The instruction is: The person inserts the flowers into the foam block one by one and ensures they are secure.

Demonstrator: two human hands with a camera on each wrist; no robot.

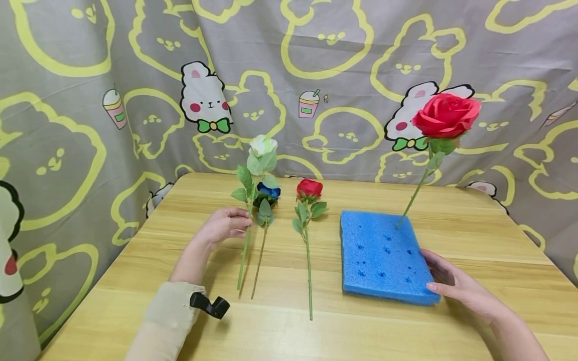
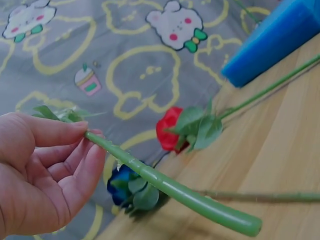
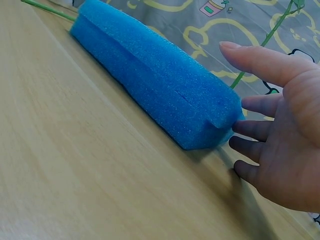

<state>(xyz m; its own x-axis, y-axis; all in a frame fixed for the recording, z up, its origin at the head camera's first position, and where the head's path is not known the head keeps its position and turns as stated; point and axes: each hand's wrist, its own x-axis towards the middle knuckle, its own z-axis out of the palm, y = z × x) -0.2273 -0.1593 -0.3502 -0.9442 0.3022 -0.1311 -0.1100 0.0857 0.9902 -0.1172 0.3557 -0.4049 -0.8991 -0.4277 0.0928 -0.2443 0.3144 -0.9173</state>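
Observation:
My left hand (image 1: 224, 228) pinches the green stem of a white artificial rose (image 1: 263, 146) between thumb and fingers. In the left wrist view the cut end of that stem (image 2: 215, 207) points down to the right, raised off the table. A blue artificial rose (image 1: 269, 190) lies just right of it, and a red rose (image 1: 309, 188) lies farther right. My right hand (image 1: 465, 286) is at the right side of a blue foam block (image 1: 375, 255), fingers extended, fingertips at its edge. A large red rose (image 1: 447, 116) stands tilted in the block's back part.
Several small holes dot the foam block's top. Under everything is a wooden table (image 1: 280, 331), with a patterned grey curtain (image 1: 347, 65) hanging behind it. A black mount (image 1: 209, 305) is strapped to my left wrist.

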